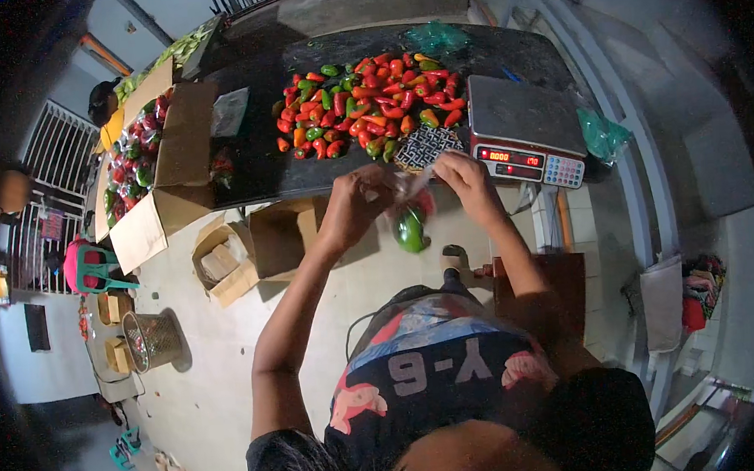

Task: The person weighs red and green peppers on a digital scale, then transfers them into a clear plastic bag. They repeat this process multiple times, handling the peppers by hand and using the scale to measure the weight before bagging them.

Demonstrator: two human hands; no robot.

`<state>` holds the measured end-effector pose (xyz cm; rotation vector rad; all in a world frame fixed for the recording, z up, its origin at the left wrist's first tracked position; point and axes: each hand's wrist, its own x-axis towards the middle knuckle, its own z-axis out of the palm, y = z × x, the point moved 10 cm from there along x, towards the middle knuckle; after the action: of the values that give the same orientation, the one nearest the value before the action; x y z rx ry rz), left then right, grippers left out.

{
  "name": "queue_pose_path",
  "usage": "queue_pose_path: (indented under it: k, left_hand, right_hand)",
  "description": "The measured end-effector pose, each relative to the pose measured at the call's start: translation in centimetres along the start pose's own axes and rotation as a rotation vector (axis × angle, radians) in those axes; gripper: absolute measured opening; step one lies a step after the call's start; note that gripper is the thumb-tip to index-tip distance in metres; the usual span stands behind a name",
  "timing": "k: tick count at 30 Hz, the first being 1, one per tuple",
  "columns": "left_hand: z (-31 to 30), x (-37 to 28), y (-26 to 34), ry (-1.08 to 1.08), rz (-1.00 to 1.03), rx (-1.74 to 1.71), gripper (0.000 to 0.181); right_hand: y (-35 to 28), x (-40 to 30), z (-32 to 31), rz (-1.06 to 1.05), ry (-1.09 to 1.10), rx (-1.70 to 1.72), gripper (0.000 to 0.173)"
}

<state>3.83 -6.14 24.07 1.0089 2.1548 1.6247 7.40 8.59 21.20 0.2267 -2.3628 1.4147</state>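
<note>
My left hand (363,196) and my right hand (462,173) pinch the gathered top of a clear plastic bag (411,184) between them. Green and red peppers (410,228) hang in the bag, in front of the table's near edge. Beyond my hands, a patterned round pad (428,147) lies on the dark table, touching a wide pile of loose red, orange and green peppers (370,105). A digital scale (518,116) with lit red digits stands to the right of the pile.
An open cardboard box (183,134) of bagged peppers stands at the table's left. Green plastic bags (438,37) lie at the far edge. Below are open cartons (281,240), a mesh basket (152,340) and a brown box (540,297). People are at the far left.
</note>
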Motion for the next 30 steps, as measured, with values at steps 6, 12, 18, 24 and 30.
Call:
queue_pose_path:
  k: [6, 12, 18, 24, 30]
  left_hand:
    - [2.4, 1.1, 3.0, -0.12, 0.032, -0.439, 0.011]
    - [0.4, 2.6, 1.9, 0.223, 0.064, -0.148, 0.012]
    - [-1.1, 1.0, -2.4, 0.383, 0.061, 0.287, 0.01]
    - [2.7, 0.0, -0.6, 0.08, 0.132, 0.304, 0.007]
    - [3.9, -0.6, 3.0, -0.089, -0.083, -0.226, 0.004]
  right_hand:
    - [4.8, -0.6, 5.8, 0.452, -0.39, 0.893, 0.038]
    - [0.2, -3.4, 14.9, 0.419, -0.575, 1.933, 0.027]
    - [3.2, -5.0, 10.5, 0.511, -0.16, 1.252, 0.022]
    - [-1.7, -2.0, 1.1, -0.106, 0.015, -0.264, 0.014]
    - [0.9, -1.7, 0.0, 0.071, -0.139, 0.412, 0.021]
